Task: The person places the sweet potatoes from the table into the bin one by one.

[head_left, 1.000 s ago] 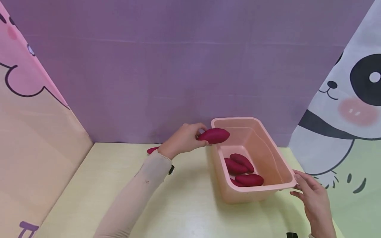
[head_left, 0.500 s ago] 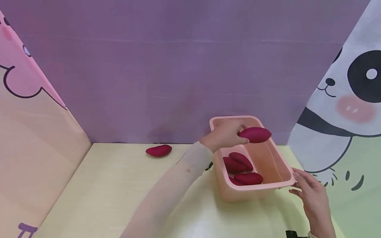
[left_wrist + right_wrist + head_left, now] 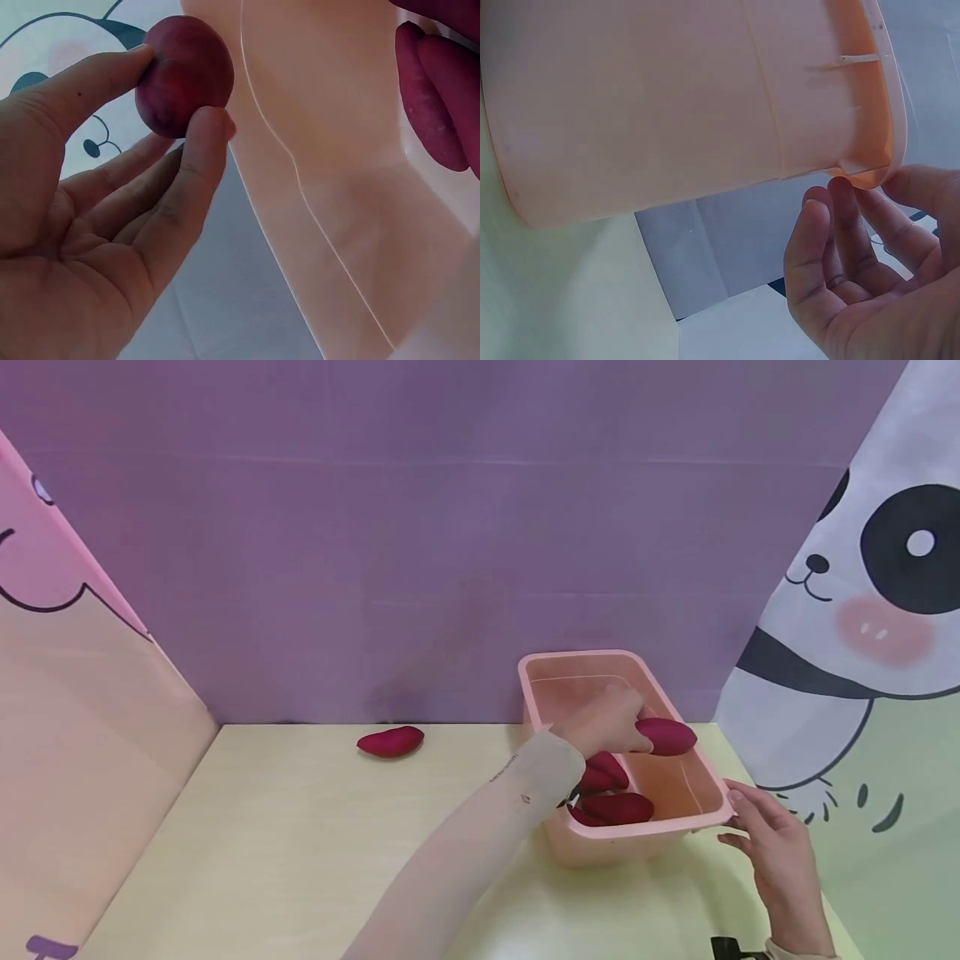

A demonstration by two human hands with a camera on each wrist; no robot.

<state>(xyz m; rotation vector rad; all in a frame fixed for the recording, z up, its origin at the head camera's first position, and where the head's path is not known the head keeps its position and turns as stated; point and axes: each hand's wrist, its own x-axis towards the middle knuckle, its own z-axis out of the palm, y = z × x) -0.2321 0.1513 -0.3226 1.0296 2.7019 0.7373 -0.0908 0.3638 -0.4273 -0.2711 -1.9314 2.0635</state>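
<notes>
My left hand (image 3: pixel 606 720) pinches one end of a dark red sweet potato (image 3: pixel 667 737) between thumb and fingers, over the inside of a pink plastic bin (image 3: pixel 637 833). In the left wrist view the sweet potato (image 3: pixel 187 75) is seen end-on, by the bin's wall. Several more sweet potatoes (image 3: pixel 618 808) lie at the bottom of the bin, partly covered by my left wrist. At the bin's near right corner my right hand (image 3: pixel 776 852) grips the rim, thumb on the outer edge and fingers beneath, as the right wrist view shows at the rim (image 3: pixel 898 142).
Another sweet potato (image 3: pixel 391 742) lies on the pale yellow table (image 3: pixel 285 843) at the back, left of the bin. A purple cloth wall (image 3: pixel 420 552) rises behind, with a panda-printed panel (image 3: pixel 840 643) on the right and a pink-and-beige one on the left.
My left hand has carried the sweet potato rightward from the bin's left rim to over its inside, then lower. The sweet potato on the table has come into full view. My right hand stays at the rim.
</notes>
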